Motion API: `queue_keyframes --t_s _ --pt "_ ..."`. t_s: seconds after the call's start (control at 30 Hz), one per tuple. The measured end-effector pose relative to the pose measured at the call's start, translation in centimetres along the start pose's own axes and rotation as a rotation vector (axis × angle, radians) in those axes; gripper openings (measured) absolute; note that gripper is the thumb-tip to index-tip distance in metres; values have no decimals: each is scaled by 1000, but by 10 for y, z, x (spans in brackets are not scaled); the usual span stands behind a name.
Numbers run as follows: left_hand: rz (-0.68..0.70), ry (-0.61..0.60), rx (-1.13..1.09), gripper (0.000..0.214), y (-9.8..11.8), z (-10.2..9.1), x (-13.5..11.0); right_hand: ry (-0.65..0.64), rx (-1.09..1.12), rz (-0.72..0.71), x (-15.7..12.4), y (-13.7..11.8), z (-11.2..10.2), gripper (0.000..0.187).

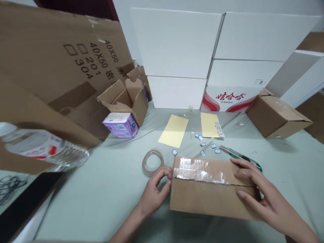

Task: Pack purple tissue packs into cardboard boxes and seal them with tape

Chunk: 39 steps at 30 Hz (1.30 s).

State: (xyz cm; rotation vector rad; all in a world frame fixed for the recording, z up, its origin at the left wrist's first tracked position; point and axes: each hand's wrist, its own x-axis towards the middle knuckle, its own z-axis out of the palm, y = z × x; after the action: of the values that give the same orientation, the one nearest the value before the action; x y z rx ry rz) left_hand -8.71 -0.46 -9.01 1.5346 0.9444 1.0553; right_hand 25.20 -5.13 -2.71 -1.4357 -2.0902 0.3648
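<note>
A brown cardboard carton (pixel 215 202) lying crosswise, taped along its top

Behind everything stand large white cardboard boxes (pixel 174 42), one with a red-and-white printed panel (pixel 227 98), while a big flattened brown cardboard sheet (pixel 63 57) printed "40X50" leans in from the left, cut off by the frame. All of it rises from a pale green tablecloth (pixel 101 209). A closed brown carton (pixel 275 116) sits tilted at the right, and an open-flapped brown carton (pixel 126 98) sits at the left beside a purple packet (pixel 120 125). A clear plastic water bottle (pixel 43 148) lies across the left edge, partly behind the cardboard sheet.

The carton sits near the front of the cloth, its long axis running left to right, with a closing seam along that axis and wide clear tape (pixel 199 170) over the seam's left part. Its right end is partly hidden by the right hand (pixel 263 199), whose fingers are spread apart over the top and front. The left hand (pixel 154 190) has its fingers curled together, tips against the left end — how firmly either hand grips cannot be told.

Just past the carton lie a clear tape roll (pixel 152 162) and a green-handled utility knife (pixel 240 157), with two pale yellow paper sheets (pixel 173 131) farther on, among small blue-edged labels (pixel 208 145) too tiny to read
</note>
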Motion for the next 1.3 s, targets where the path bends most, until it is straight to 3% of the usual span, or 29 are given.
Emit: queue_keyframes --t_s 0.37,0.7,0.97,1.3 --pt "-38 160 -193 27 3 33 -4 24 58 109 -23 42 -1 29" --pt "-43 218 -185 13 -5 33 3 2 14 134 -17 27 -1 26" --pt "-34 222 -154 14 -7 33 1 -10 5 141 -17 21 -2 26" --pt "177 180 -101 7 -28 24 18 18 22 86 -13 19 1 24"
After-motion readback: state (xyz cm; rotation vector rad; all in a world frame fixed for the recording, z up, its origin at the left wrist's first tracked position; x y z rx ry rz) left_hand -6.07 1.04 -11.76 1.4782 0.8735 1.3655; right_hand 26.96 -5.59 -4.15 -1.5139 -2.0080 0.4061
